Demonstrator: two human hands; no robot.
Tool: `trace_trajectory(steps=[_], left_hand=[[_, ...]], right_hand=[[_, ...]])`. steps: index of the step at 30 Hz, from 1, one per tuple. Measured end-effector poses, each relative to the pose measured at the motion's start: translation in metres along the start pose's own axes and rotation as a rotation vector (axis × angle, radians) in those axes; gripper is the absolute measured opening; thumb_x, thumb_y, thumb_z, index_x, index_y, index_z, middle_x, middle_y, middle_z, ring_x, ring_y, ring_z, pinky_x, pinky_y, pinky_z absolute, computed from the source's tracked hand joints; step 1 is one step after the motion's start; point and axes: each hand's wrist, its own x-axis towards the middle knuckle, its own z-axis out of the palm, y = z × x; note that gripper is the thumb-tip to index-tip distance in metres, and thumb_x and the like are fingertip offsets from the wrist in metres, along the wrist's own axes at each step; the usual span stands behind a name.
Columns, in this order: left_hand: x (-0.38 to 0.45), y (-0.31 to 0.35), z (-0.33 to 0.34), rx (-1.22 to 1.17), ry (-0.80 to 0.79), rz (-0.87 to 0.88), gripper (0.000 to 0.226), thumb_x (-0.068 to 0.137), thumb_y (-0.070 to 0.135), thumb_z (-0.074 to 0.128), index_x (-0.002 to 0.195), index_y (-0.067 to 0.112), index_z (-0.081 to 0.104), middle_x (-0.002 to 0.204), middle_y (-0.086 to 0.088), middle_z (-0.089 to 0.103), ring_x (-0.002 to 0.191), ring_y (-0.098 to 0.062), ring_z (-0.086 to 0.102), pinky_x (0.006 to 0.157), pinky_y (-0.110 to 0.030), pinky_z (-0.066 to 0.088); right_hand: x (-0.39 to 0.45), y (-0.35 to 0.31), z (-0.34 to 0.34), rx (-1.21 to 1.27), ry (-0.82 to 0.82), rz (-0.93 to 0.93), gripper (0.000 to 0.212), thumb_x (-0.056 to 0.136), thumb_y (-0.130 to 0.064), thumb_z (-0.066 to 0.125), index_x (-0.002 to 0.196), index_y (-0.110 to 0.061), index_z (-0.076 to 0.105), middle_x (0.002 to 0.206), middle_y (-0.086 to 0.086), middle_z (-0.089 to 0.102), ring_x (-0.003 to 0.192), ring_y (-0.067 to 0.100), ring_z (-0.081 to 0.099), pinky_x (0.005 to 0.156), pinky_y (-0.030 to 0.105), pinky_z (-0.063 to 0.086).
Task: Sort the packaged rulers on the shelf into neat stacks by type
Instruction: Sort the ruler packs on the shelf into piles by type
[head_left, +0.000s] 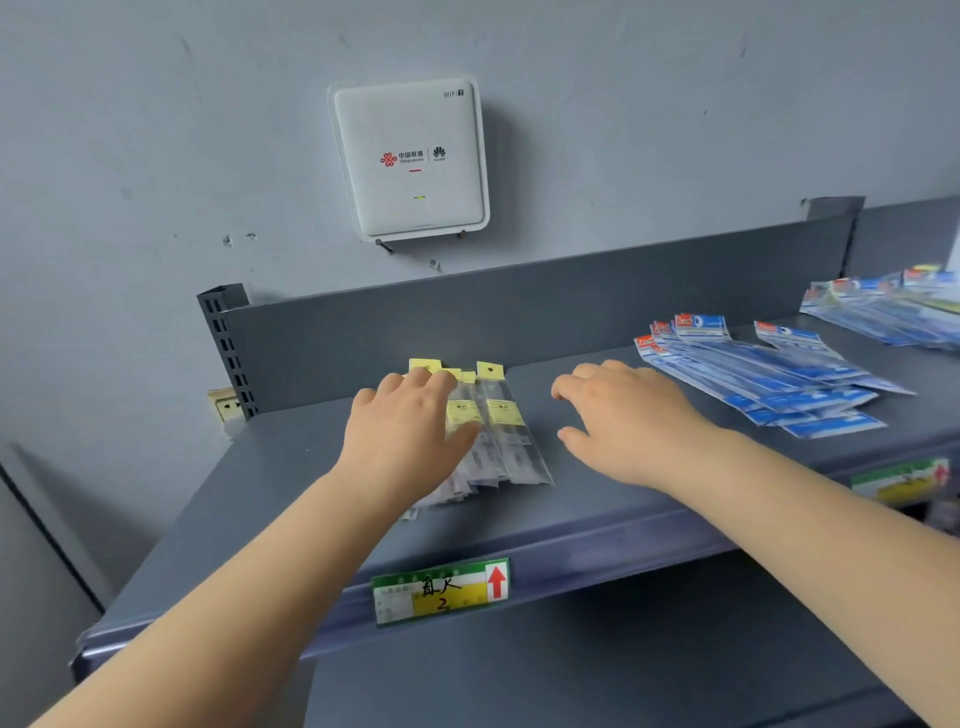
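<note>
Under my flat, unclenched left hand (410, 431) the yellow-tagged ruler packs (501, 431) seem light, stiff and slippery, so I would pinch their long edges, while my right hand (623, 421) hovers released.

We read "WiFi 7" and the China Unicom and Huawei logos on the wall-mounted white router (410, 158). The shelf-edge price tag (440, 592) bears handwritten "直尺 2" and a red arrow.

My left hand (410, 431) is covering much of the yellow-tagged ruler packs (498, 431), their label print staying too small to read, while the far blue ruler pile (893, 312) and the second price tag (901, 480) are blurring and running off the right edge.
</note>
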Motion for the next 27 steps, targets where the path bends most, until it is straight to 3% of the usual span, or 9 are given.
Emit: trace_trajectory(steps=[9,20,27], left_hand=[[0.036,0.106,0.006,0.055,0.008,0.142,0.050,0.093,0.054,0.037,0.131,0.022,0.041,0.131,0.003,0.050,0.122,-0.023,0.045,0.099,-0.035,0.032],[0.072,0.286,0.023,-0.016,0.013,0.257,0.049,0.094,0.052,0.037,0.133,0.022,0.041,0.131,0.003,0.049,0.123,-0.021,0.044,0.099,-0.034,0.032],[0.105,0.377,0.033,-0.042,-0.026,0.343,0.048,0.093,0.053,0.038,0.128,0.020,0.044,0.130,0.002,0.052,0.121,-0.022,0.045,0.097,-0.036,0.034]], right_hand=[[-0.030,0.087,-0.014,-0.080,-0.022,0.075,0.034,0.093,-0.032,0.044,0.123,-0.017,0.048,0.123,0.000,0.053,0.114,0.024,0.047,0.086,0.037,0.041],[-0.094,0.250,-0.024,-0.134,-0.039,0.166,0.031,0.092,-0.032,0.044,0.119,-0.018,0.050,0.116,-0.001,0.053,0.110,0.023,0.048,0.075,0.033,0.035],[-0.127,0.341,-0.025,-0.082,-0.072,0.275,0.040,0.092,-0.038,0.046,0.130,-0.023,0.046,0.128,-0.003,0.051,0.120,0.021,0.046,0.088,0.035,0.041]])
